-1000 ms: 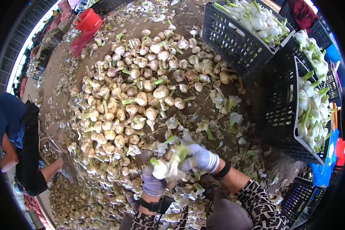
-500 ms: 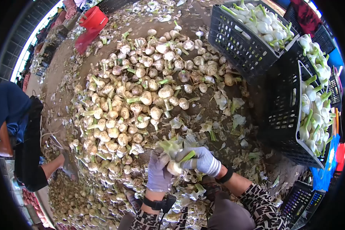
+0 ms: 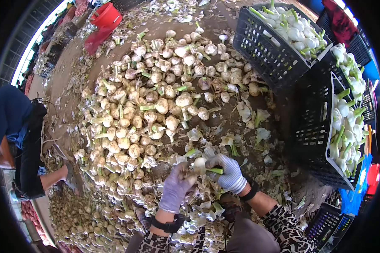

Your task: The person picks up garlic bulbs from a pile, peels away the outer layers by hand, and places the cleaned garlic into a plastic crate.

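A white garlic bulb (image 3: 199,165) with a short green stem is between my two gloved hands, low in the middle of the head view. My right hand (image 3: 229,172), in a striped grey-white glove, is closed around the stem side. On the other side, my left hand (image 3: 175,185), in a pale lilac glove, has its fingers closed against the bulb's lower left; whether loose skin is also pinched there is hard to see. Ahead and to the left spreads a heap of unpeeled garlic (image 3: 126,126) with brownish skins. Shed skins (image 3: 230,143) lie around my hands.
Black crates of cleaned white garlic stand at the right: one at the back (image 3: 266,46), another nearer (image 3: 314,135). A red bucket (image 3: 106,17) sits at the far left. At the left edge is another person's leg (image 3: 55,181). A blue plastic bag (image 3: 354,192) hangs at right.
The bulb has turned, its green stem now pointing right toward my right hand. A leafy piece of skin above the hands has come away. My hands have moved slightly apart.
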A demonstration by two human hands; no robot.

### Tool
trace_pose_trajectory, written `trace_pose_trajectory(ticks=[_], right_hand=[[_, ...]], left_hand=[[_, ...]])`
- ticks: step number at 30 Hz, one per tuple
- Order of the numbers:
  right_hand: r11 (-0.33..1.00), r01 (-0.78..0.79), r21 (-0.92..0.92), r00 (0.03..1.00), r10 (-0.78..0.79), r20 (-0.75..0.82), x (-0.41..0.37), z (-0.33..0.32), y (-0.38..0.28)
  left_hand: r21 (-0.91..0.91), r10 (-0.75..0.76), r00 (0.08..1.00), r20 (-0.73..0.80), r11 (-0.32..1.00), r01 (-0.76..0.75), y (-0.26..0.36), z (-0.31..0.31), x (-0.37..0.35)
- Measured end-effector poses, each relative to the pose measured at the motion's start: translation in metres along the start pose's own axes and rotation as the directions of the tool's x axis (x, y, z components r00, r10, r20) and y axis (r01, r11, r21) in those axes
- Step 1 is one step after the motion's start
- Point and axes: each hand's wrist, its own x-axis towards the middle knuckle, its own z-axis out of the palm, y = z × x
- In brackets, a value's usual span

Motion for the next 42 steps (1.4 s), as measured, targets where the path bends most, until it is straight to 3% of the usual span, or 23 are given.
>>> trace_pose_trajectory(ticks=[1, 2, 3, 5, 8, 11, 14, 16, 19, 20, 21, 22, 24, 29, 32, 34, 35, 36, 38, 39, 40, 41, 42], right_hand=[[0.975, 0.131, -0.179, 0.991, -0.126, 0.040, 0.000, 0.001, -0.007], [0.901, 0.264, -0.345, 0.965, -0.244, 0.101, 0.001, 0.003, -0.011], [0.873, 0.338, -0.351, 0.941, -0.316, 0.122, 0.003, 0.005, -0.010], [0.886, 0.317, -0.339, 0.949, -0.295, 0.114, 0.002, 0.007, -0.012], [0.911, 0.275, -0.308, 0.961, -0.260, 0.090, 0.001, 0.004, -0.011], [0.927, 0.252, -0.279, 0.968, -0.241, 0.071, 0.002, 0.003, -0.010], [0.911, 0.267, -0.314, 0.964, -0.258, 0.071, 0.004, 0.003, -0.012], [0.891, 0.292, -0.348, 0.956, -0.279, 0.086, 0.006, 0.005, -0.010], [0.816, 0.414, -0.402, 0.909, -0.397, 0.130, 0.006, 0.007, -0.005], [0.994, 0.040, -0.100, 0.997, -0.046, -0.056, 0.001, 0.009, -0.005], [0.913, -0.314, 0.260, 0.931, 0.350, -0.106, -0.001, 0.009, -0.006], [0.915, -0.311, 0.257, 0.931, 0.347, -0.109, 0.000, 0.007, -0.008], [0.697, -0.520, 0.493, 0.790, 0.612, -0.033, -0.002, 0.004, -0.014], [0.636, -0.448, 0.628, 0.794, 0.606, -0.047, -0.012, 0.005, 0.011], [0.598, -0.295, 0.745, 0.861, 0.504, -0.063, -0.011, -0.005, 0.018], [0.343, -0.349, 0.872, 0.845, 0.518, 0.134, -0.010, -0.012, 0.018], [0.103, -0.320, 0.942, 0.820, 0.529, 0.220, -0.008, -0.014, 0.018], [0.110, -0.324, 0.940, 0.821, 0.526, 0.221, -0.006, -0.016, 0.016], [-0.044, -0.344, 0.938, 0.755, 0.581, 0.304, -0.002, -0.021, 0.005], [-0.153, -0.323, 0.934, 0.751, 0.559, 0.352, -0.002, -0.023, 0.005], [-0.152, -0.326, 0.933, 0.750, 0.559, 0.353, -0.002, -0.022, 0.003], [-0.086, -0.336, 0.938, 0.777, 0.538, 0.328, -0.002, -0.021, 0.002], [-0.019, -0.342, 0.940, 0.803, 0.513, 0.302, -0.003, -0.020, 0.001]], left_hand=[[-0.150, -0.052, 0.999, 0.005, 0.987, 0.053, 0.006, 0.005, 0.002], [-0.153, -0.051, 0.999, 0.001, 0.987, 0.051, 0.009, 0.009, 0.006], [-0.135, -0.061, 0.998, -0.022, 0.989, 0.058, 0.011, 0.012, 0.009], [-0.113, -0.073, 0.996, -0.042, 0.991, 0.067, 0.009, 0.013, 0.011], [-0.223, 0.008, 0.999, -0.047, 0.975, -0.018, -0.002, 0.010, 0.012], [-0.326, -0.110, 0.994, 0.015, 0.939, 0.109, 0.004, 0.004, 0.007], [-0.264, -0.131, 0.986, -0.098, 0.959, 0.101, 0.014, 0.004, 0.006], [0.148, -0.033, 0.993, -0.113, 0.988, 0.049, 0.012, 0.003, 0.009], [0.145, -0.029, 0.990, -0.138, 0.988, 0.050, 0.009, 0.010, 0.013], [0.145, -0.028, 0.991, -0.134, 0.988, 0.048, 0.005, 0.010, 0.015], [0.089, -0.016, 0.991, -0.130, 0.996, 0.028, -0.001, 0.010, 0.016], [0.032, -0.004, 0.992, -0.126, 0.999, 0.008, -0.003, 0.011, 0.018], [0.076, -0.002, 0.992, -0.128, 0.997, 0.012, -0.002, 0.012, 0.017], [0.277, 0.052, 0.990, -0.132, 0.961, -0.013, -0.016, 0.008, 0.014], [0.429, 0.048, 0.986, -0.160, 0.903, 0.026, -0.044, -0.007, 0.014], [0.758, 0.173, 0.961, -0.215, 0.651, 0.053, -0.073, -0.027, 0.019], [0.833, 0.220, 0.952, -0.212, 0.550, 0.059, -0.073, -0.033, 0.018], [0.830, 0.225, 0.951, -0.214, 0.555, 0.056, -0.073, -0.039, 0.018], [0.832, 0.154, 0.954, -0.257, 0.537, 0.138, -0.075, -0.047, 0.020], [0.728, 0.300, 0.921, -0.250, 0.685, -0.026, -0.075, -0.041, 0.019], [0.726, 0.300, 0.920, -0.252, 0.687, -0.025, -0.074, -0.032, 0.018], [0.378, 0.248, 0.951, -0.183, 0.911, -0.164, -0.049, -0.011, 0.013], [-0.049, 0.231, 0.969, -0.092, 0.970, -0.236, -0.028, 0.004, 0.011]])
